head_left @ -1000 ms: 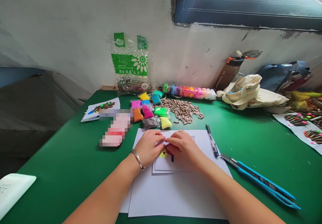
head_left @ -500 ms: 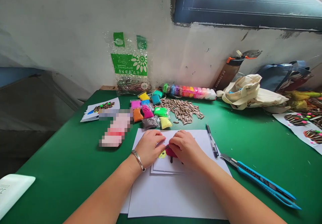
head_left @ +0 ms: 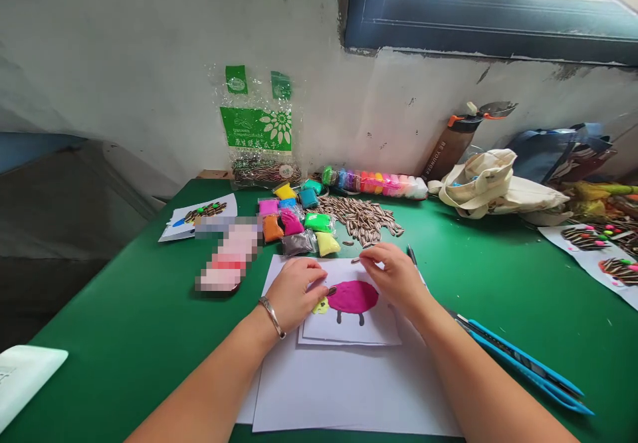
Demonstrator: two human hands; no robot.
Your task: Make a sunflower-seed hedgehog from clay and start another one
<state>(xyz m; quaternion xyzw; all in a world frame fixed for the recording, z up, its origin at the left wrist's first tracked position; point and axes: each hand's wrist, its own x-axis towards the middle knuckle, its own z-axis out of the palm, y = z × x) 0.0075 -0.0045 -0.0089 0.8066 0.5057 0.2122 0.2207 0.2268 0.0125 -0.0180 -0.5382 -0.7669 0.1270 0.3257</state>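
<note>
A pink clay body with a yellow clay head and two dark legs lies on a small white card. One sunflower seed sits at the body's left end, beside the thumb of my left hand. That hand rests on the card's left side, thumb and fingers apart. Above the body's upper edge, my right hand pinches another sunflower seed between thumb and fingertips. Larger white sheets lie beneath the card.
Behind the sheets are a heap of sunflower seeds and several clay packets. A blue utility knife and a partly hidden pen lie to the right. A seed bag leans on the wall. Finished seed-covered pictures lie far right.
My right hand has moved up and right off the clay body, uncovering it, and now holds a sunflower seed. One seed shows at the body's left end. My left hand stays in place.
</note>
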